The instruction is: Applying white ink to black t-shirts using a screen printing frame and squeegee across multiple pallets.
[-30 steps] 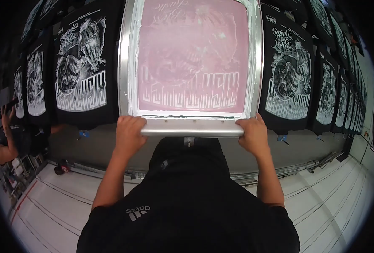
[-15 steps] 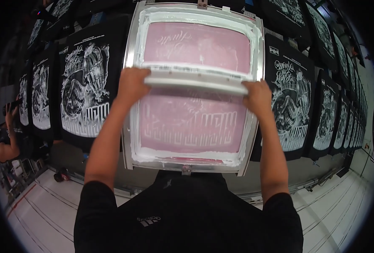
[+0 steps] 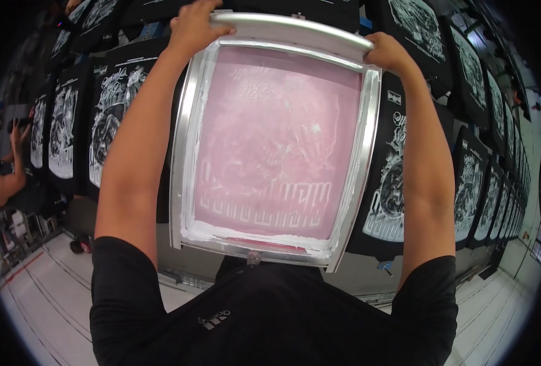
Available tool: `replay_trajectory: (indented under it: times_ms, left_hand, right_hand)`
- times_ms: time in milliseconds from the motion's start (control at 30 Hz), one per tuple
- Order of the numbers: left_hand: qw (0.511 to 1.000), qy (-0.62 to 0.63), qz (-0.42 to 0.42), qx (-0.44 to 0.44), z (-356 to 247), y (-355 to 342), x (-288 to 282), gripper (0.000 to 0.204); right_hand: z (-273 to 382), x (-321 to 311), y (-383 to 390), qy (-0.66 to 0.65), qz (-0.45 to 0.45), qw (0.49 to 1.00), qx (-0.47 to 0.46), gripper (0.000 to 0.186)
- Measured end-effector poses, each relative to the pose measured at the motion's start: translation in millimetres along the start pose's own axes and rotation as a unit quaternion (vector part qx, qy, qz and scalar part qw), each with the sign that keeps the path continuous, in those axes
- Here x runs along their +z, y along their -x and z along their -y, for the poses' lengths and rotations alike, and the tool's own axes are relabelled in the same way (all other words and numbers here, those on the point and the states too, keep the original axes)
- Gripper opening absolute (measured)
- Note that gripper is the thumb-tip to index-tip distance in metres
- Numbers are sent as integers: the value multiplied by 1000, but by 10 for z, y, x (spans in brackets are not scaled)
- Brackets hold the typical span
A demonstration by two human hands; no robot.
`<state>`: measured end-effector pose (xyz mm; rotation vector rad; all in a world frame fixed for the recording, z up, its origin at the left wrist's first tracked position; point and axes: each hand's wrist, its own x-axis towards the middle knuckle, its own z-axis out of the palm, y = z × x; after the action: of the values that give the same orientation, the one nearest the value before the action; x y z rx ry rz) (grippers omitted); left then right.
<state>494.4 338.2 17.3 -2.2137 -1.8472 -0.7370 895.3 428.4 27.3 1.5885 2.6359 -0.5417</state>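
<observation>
A screen printing frame with pink mesh lies right in front of me, white ink smeared along its inner borders. Pale lettering and a figure design show through the mesh. Across the frame's far end runs a long squeegee with a shiny metal handle. My left hand grips its left end, thumb on the near side. My right hand is closed round its right end. The squeegee's blade edge rests along the far side of the mesh. Both arms are stretched far forward.
Rows of black shirts with white prints lie on both sides, such as one at left and one at right. At the far left another person holds up a dark device. Pale floor shows below.
Both hands have pushed the squeegee away from me, from the middle of the mesh to its far end. The view has shifted slightly, and the other person's hands show differently.
</observation>
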Motion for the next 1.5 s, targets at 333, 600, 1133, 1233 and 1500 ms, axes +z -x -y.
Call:
replay_trajectory:
  times_ms: [333, 600, 1133, 1233, 1500]
  left_hand:
    - [548, 334, 745, -184, -1744, 3802, -1207, 42]
    - [543, 520, 549, -367, -2167, 5123, -984, 32]
    - [681, 505, 467, -251, -2235, 4900, -952, 30]
    - [710, 425, 503, -249, -2298, 4781, -1055, 39]
    - [723, 223, 599, -262, -2433, 4665, -1217, 45]
  right_hand:
    - [-250, 106, -459, 20, 53, 998, 22, 53]
    - [817, 496, -612, 44, -3, 999, 30, 54]
    - [2364, 1491, 3398, -2, 31, 999, -16, 31]
    - [2678, 1703, 4116, -25, -19, 999, -31, 27]
    - [2758, 1741, 4440, -52, -43, 996, -55, 17]
